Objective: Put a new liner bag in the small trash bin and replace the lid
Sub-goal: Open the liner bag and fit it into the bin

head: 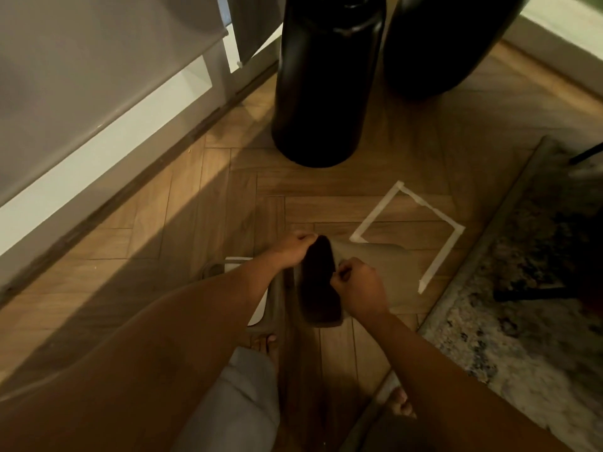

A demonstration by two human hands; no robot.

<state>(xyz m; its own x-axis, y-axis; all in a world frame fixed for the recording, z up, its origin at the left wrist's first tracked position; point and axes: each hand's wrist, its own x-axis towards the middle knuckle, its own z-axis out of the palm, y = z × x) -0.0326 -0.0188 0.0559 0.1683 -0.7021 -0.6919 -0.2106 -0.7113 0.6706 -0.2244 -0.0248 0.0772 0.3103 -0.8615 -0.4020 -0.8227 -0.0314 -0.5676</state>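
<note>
A thin, see-through grey liner bag (375, 259) hangs between my hands above the wooden floor. Its mouth is pulled apart and shows as a dark oval (321, 282). My left hand (293, 251) pinches the far left edge of the mouth. My right hand (355, 287) pinches the near right edge. Under my left forearm lies a pale, rounded object with a grey rim (259, 308), mostly hidden; I cannot tell whether it is the bin or its lid.
Two tall black vessels (323, 76) (440, 44) stand on the floor ahead. A square of masking tape (378, 210) marks the floor to the right of the bag. A patterned rug (522, 305) lies on the right. A white baseboard (98, 164) runs along the left. My bare feet (267, 347) are below.
</note>
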